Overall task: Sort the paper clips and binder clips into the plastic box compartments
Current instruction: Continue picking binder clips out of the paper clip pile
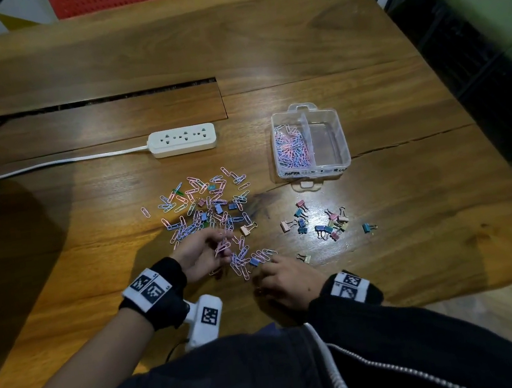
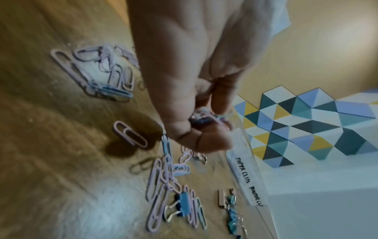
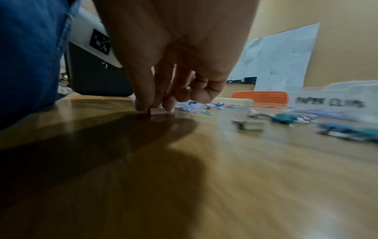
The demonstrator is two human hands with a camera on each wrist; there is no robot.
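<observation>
Paper clips [image 1: 204, 207] strewn over wooden table [image 1: 101, 67]; left hand [image 1: 197, 253] pinches some, right hand [image 1: 284, 279] pinches binder clip [image 3: 157, 111].

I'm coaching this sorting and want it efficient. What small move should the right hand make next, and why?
Probably close the right hand on the pink binder clip under its fingertips and lift it. The fingers already bracket that clip on the table, and the plastic box holds only paper clips in its left compartment, so the right one awaits binder clips.
</observation>
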